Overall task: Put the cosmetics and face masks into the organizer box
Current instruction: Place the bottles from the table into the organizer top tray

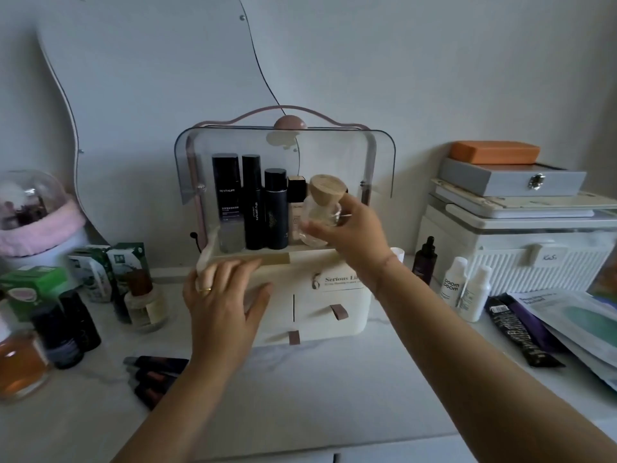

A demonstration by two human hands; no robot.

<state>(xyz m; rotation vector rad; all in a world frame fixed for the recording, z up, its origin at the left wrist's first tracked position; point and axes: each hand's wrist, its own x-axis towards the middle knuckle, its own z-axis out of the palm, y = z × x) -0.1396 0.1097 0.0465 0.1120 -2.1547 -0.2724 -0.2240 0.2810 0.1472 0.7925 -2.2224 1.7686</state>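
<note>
Four dark bottles (253, 202) already line the shelf of the organizer box (330, 305) at the desk's (334, 379) back edge. The right hand (354, 235), grip curled round a wooden-capped glass bottle (320, 215), holds it at the row's right end. The left hand (223, 302), fingers spread, presses the box front, likely to steady it.

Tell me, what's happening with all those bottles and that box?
A person is tidying cosmetics into the organizer box. Their right hand holds a clear bottle with a wooden cap at its open top, beside the black bottles already standing there. Their left hand rests flat on the box's front. Two white bottles and the face masks wait on the table to the right.
</note>
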